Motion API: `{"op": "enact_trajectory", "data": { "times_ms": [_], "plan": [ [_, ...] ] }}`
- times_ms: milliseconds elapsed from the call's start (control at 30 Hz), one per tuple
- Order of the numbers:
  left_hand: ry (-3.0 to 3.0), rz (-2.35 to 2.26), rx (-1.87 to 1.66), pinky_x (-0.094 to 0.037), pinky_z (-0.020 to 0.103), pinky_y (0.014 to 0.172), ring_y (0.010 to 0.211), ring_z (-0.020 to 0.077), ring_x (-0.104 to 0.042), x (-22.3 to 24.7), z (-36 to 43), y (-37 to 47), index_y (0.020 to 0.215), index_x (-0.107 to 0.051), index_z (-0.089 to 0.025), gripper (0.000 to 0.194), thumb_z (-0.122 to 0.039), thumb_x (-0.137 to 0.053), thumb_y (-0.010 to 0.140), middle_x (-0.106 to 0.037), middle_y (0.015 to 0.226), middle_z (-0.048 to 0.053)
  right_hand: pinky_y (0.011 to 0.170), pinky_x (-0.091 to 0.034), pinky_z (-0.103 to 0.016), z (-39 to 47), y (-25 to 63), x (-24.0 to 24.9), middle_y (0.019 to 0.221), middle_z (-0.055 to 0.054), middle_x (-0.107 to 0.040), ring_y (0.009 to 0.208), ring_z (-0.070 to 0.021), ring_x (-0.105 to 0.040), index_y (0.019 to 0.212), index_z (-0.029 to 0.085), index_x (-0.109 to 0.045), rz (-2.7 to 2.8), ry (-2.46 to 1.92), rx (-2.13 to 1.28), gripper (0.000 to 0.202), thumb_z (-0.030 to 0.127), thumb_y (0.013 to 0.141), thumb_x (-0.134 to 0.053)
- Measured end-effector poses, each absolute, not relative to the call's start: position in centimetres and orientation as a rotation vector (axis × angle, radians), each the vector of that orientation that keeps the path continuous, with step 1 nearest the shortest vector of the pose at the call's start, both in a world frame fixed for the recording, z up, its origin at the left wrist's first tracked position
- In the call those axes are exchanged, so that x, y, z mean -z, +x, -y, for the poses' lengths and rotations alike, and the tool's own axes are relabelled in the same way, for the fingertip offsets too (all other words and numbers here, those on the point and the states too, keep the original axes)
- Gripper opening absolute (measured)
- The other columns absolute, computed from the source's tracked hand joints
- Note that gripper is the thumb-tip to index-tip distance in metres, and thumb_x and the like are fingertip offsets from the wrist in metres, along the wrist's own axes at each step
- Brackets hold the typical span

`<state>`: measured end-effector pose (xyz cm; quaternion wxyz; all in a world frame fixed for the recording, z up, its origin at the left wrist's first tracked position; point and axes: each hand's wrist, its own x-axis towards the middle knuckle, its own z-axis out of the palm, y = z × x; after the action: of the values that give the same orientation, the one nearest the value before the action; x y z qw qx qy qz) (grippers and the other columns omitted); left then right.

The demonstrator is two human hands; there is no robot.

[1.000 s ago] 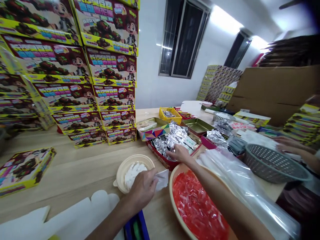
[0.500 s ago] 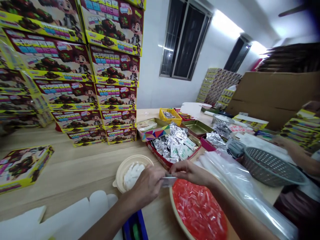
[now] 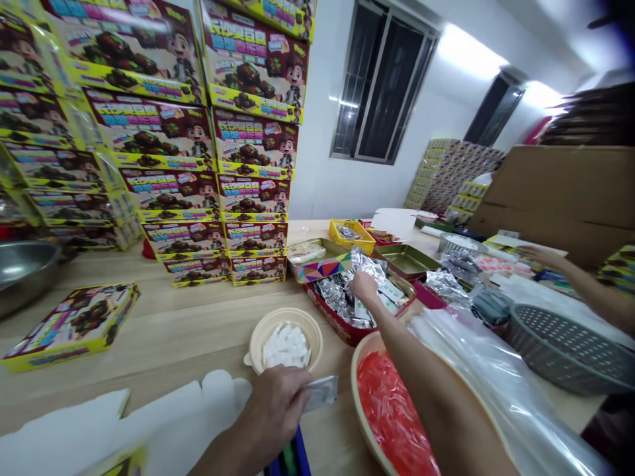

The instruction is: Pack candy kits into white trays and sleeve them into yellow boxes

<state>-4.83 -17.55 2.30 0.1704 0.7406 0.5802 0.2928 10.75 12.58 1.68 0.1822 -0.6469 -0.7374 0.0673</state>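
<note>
My left hand [image 3: 282, 403] is closed on a small silvery packet [image 3: 321, 393], which sticks out to the right from between thumb and fingers. Just behind that hand is a beige bowl [image 3: 254, 330] holding small white pieces [image 3: 286, 345]. My right hand [image 3: 364, 285] reaches into a red tin tray [image 3: 342, 325] heaped with silver foil sachets [image 3: 333, 291] and white sachets with green print [image 3: 391, 291]. Its fingers point down among the sachets, and what they touch is hidden. Under my right forearm stands a large round tub [image 3: 358, 403] of red wrapped pieces [image 3: 391, 410].
Stacked printed boxes [image 3: 255, 198] rise at the back left; one box [image 3: 74, 320] lies flat. White unfolded cartons [image 3: 169, 410] lie front left. Clear plastic bags [image 3: 496, 377] and a grey basket [image 3: 570, 350] are at right. Another person's arm [image 3: 580, 277] reaches in there.
My right hand has left the packet and moved away into the tray of sachets. My left hand keeps the packet, now nearer to me. The view has turned slightly left.
</note>
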Motion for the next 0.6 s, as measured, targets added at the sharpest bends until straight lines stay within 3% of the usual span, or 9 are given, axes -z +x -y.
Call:
{"op": "enact_trajectory", "data": {
  "times_ms": [133,233,333,433,600],
  "plan": [
    [2.013,-1.611,-0.92,-0.041,0.026,0.069,0.075,0.0172,-0.058,-3.0,19.0,-5.5,0.069,-0.059,-0.018,0.017,-0.012,-0.047,0.079,-0.063,0.075,0.004,0.072,-0.044,-0.036,-10.9,12.9,-3.4,0.08,-0.015,-0.066,0.085,-0.0289,-0.062,0.074,0.013,-0.066,1.955,-1.658,-0.305,0.018,0.024,0.074,-0.052],
    [1.954,-1.511,-1.027,-0.044,0.027,0.078,0.088,0.0169,-0.06,-3.7,20.3,-5.7,0.072,-0.062,-0.017,0.018,-0.009,-0.047,0.078,-0.064,0.091,0.005,0.064,-0.045,-0.029,-8.1,14.7,-4.3,0.07,-0.006,-0.063,0.071,-0.0206,-0.061,0.08,0.014,-0.062,1.926,-1.483,-0.459,0.02,0.03,0.074,-0.053],
    [1.912,-1.527,-1.054,-0.042,0.032,0.092,0.105,0.0206,-0.057,-4.3,21.9,-6.0,0.073,-0.065,-0.018,0.017,-0.011,-0.05,0.078,-0.061,0.111,0.008,0.053,-0.041,-0.024,-3.7,15.5,-4.6,0.064,0.001,-0.056,0.056,-0.0126,-0.053,0.087,0.016,-0.057,1.812,-1.202,-0.875,0.029,0.036,0.068,-0.063],
    [1.851,-1.547,-1.102,-0.034,0.041,0.104,0.121,0.0253,-0.047,-4.9,23.9,-6.4,0.077,-0.068,-0.018,0.015,-0.015,-0.053,0.078,-0.052,0.13,0.011,0.048,-0.034,-0.022,2.2,15.2,-4.7,0.056,0.004,-0.05,0.048,-0.0084,-0.043,0.074,0.016,-0.055,1.702,-0.913,-1.363,0.031,0.04,0.063,-0.072],
    [1.705,-1.414,-1.233,-0.028,0.043,0.107,0.127,0.0276,-0.041,-5.8,26.7,-6.5,0.077,-0.07,-0.017,0.01,-0.021,-0.061,0.074,-0.046,0.138,0.011,0.046,-0.026,-0.02,12.4,13.0,-5.4,0.055,0.005,-0.046,0.049,-0.0064,-0.037,0.067,0.016,-0.052,1.939,-0.797,-1.549,0.034,0.045,0.074,-0.068]
  ]
}}
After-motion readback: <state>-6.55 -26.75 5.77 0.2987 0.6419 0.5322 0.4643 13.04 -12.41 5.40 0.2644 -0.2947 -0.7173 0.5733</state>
